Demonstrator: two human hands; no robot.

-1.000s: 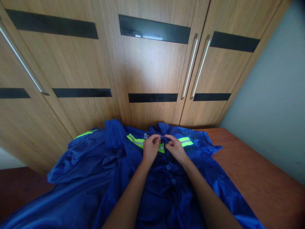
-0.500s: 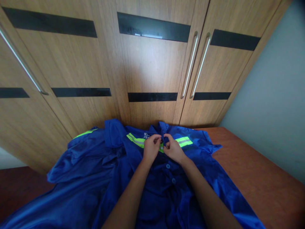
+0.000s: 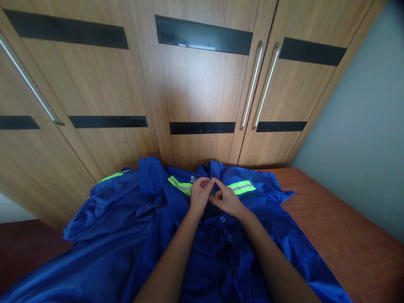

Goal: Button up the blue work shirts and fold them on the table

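Note:
A blue work shirt [image 3: 132, 235] with yellow-green reflective stripes [image 3: 241, 187] lies spread on a reddish-brown wooden table [image 3: 341, 227]. Its collar end points away from me, toward the wardrobe. My left hand [image 3: 199, 196] and my right hand [image 3: 226, 198] meet at the top of the shirt's front placket, just under the collar. Both pinch the blue fabric there with thumb and fingers closed. Two blue buttons [image 3: 222, 219] show fastened on the placket below my hands.
A wooden wardrobe [image 3: 202, 92] with black inlaid bands and long metal handles [image 3: 252, 86] stands right behind the table. A grey wall [image 3: 362, 139] runs along the right side. Bare tabletop shows to the right of the shirt.
My hands have drawn closer together at the collar, the right fingers shifting slightly left and up. The shirt has stayed in place.

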